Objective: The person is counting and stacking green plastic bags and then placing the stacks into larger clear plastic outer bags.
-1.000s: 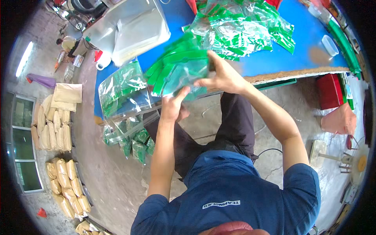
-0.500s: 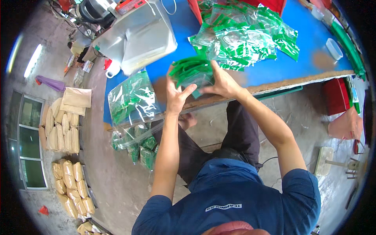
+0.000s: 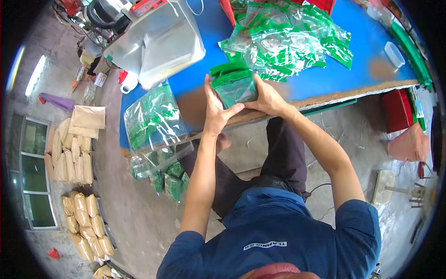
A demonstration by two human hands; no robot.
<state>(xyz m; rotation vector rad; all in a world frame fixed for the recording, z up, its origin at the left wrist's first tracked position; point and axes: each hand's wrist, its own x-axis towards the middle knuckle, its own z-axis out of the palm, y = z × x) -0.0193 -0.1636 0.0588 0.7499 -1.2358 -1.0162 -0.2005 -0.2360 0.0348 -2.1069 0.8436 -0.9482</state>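
Between my two hands is a stack of small clear plastic bags with green tops (image 3: pixel 233 87), above the near edge of the blue table (image 3: pixel 195 81). My left hand (image 3: pixel 217 109) grips the stack along its left side, and my right hand (image 3: pixel 267 98) grips its right side. Both thumbs meet near the bottom edge of the stack. Just beyond lies a loose heap of similar green and clear bags (image 3: pixel 283 46). Left of my hands, a larger clear bag with green packets inside (image 3: pixel 155 118) lies at the table edge.
A tray of clear plastic sheets (image 3: pixel 172 53) stands at the back left beside a white cup (image 3: pixel 129 83). A small clear container (image 3: pixel 394 55) sits at the right. More green packets (image 3: pixel 172 179) hang or lie below the left edge. Brown sacks (image 3: pixel 83 214) are stacked on the floor.
The stack has come upright and squared between my hands, its green tops now evenly lined up. My right thumb has moved in towards the left one.
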